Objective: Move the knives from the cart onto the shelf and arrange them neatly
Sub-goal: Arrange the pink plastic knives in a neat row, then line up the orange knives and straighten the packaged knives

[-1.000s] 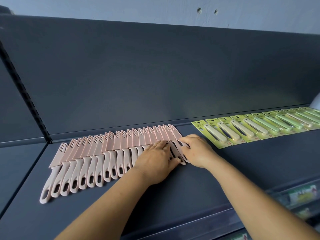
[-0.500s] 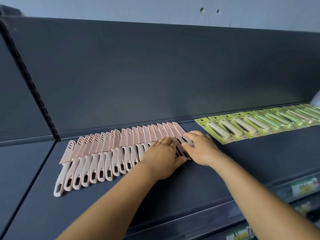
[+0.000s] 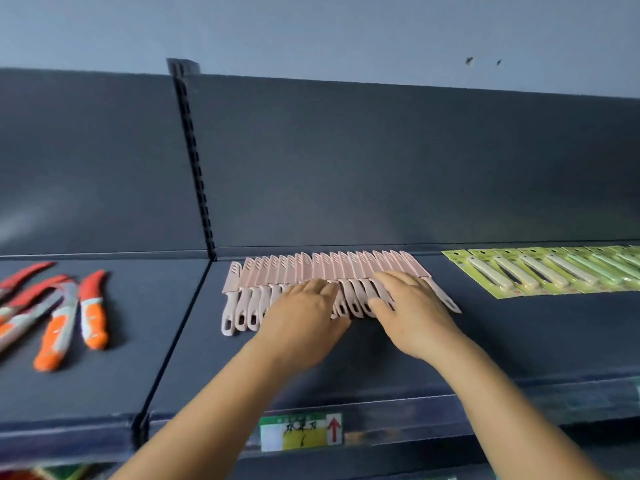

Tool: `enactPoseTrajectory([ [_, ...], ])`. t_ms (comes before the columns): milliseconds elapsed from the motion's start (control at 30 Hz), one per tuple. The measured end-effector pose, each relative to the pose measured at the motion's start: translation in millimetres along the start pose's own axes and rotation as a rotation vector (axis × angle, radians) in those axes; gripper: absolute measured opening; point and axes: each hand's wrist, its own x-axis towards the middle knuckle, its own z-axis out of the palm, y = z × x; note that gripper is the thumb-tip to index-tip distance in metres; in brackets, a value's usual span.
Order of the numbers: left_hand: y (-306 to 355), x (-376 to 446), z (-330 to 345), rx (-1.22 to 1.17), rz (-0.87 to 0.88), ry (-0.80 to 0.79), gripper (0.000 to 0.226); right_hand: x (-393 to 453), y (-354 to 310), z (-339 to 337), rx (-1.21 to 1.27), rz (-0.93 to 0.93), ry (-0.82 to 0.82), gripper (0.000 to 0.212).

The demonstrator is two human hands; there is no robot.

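Observation:
Several pink sheathed knives (image 3: pixel 277 271) lie side by side in an overlapping row on the dark grey shelf (image 3: pixel 519 337), handles toward me. My left hand (image 3: pixel 304 313) rests flat on the handles in the middle of the row, fingers straight. My right hand (image 3: pixel 412 306) lies flat on the handles at the right part of the row, thumb spread. The rightmost knife (image 3: pixel 445 297) pokes out slanted past my right hand. Both hands hide many of the handles. The cart is out of view.
Several carded green and cream peelers (image 3: pixel 540 275) lie in a row to the right. Orange-and-grey knives (image 3: pixel 91 306) lie loose on the neighbouring shelf section at left, past a slotted upright (image 3: pixel 194 161). A price label (image 3: pixel 299 432) sits on the shelf's front edge.
The view has swung left and pulled back, bringing the orange knives into sight. My hands have spread apart along the pink row, the left sliding leftward, and now lie flat on the handles.

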Motion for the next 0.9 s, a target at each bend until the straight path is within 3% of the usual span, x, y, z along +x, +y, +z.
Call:
enactPoseTrajectory([
  [200,-49,-79,-31,0.049,-0.257,0.081,0.051,-7,-74,19,0.131,-0.311,-0.095,0.052],
  [500,-113,-190,-72,0.106,-0.599,0.172,0.053,-23,-191,65,0.193,-0.612,-0.274,0.055],
  [767,-202,-261,-101,0.119,-0.704,0.216,0.05,-29,-298,99,0.209,-0.677,-0.303,0.049],
  [900,-251,-280,-109,0.076,-0.683,0.175,0.045,-27,-354,117,0.206,-0.637,-0.272,0.059],
])
